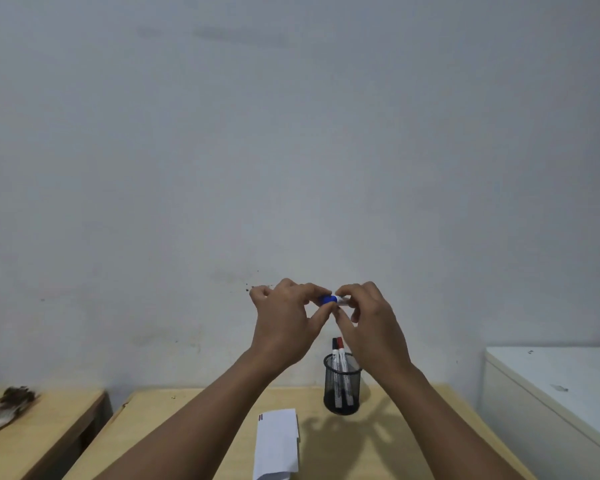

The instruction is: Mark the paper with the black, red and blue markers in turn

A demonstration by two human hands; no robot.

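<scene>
Both hands are raised in front of the wall, holding a blue marker [330, 299] level between them. My left hand [286, 327] pinches its blue cap end; my right hand [371, 327] grips the white barrel. Whether the cap is on or coming off is hidden by the fingers. Below them a black mesh pen cup [342, 384] stands on the wooden table [378, 445], holding the black marker [335, 351] and the red marker [341, 349] upright. A white sheet of paper [278, 441] lies on the table, left of and nearer than the cup.
A white cabinet [551, 393] stands to the right of the table. To the left, past a narrow gap, sits a second wooden table [49, 431] with a brush-like object [9, 407] on it. A grey wall fills the background.
</scene>
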